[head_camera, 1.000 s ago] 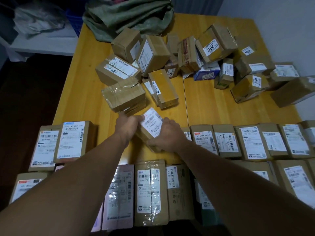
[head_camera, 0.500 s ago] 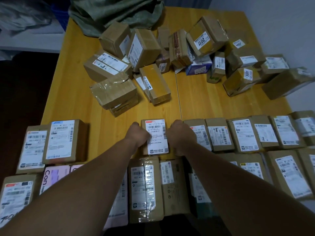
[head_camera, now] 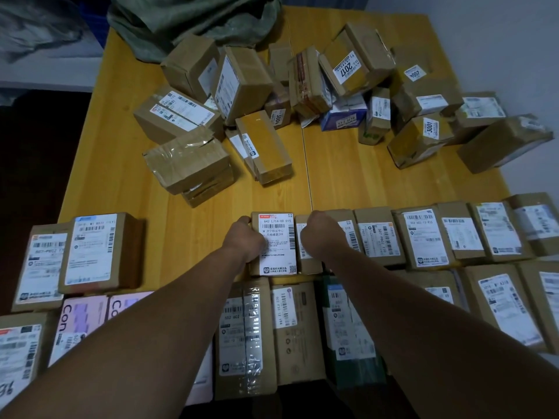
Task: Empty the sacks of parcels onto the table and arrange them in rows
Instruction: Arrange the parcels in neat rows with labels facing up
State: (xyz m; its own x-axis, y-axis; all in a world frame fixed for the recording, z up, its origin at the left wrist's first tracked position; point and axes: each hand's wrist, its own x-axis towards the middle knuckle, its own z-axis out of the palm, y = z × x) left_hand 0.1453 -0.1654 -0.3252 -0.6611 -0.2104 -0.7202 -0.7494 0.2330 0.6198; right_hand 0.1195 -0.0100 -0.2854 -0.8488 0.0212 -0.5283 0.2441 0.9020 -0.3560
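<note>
1. gripping the left edge of a small brown cardboard parcel with a white label (head_camera: 276, 237), the left hand (head_camera: 243, 241) holds it flat on the yellow wooden table (head_camera: 121, 176).
2. the right hand (head_camera: 320, 234) sits curled on the neighbouring brown parcel (head_camera: 304, 255); whether it grips cannot be told.

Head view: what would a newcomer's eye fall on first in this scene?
In the middle of the table, the left hand holds a white-labelled parcel in the farther row, the right hand beside it. Behind them a loose pile of boxes lies before a green sack at the far edge.
</note>
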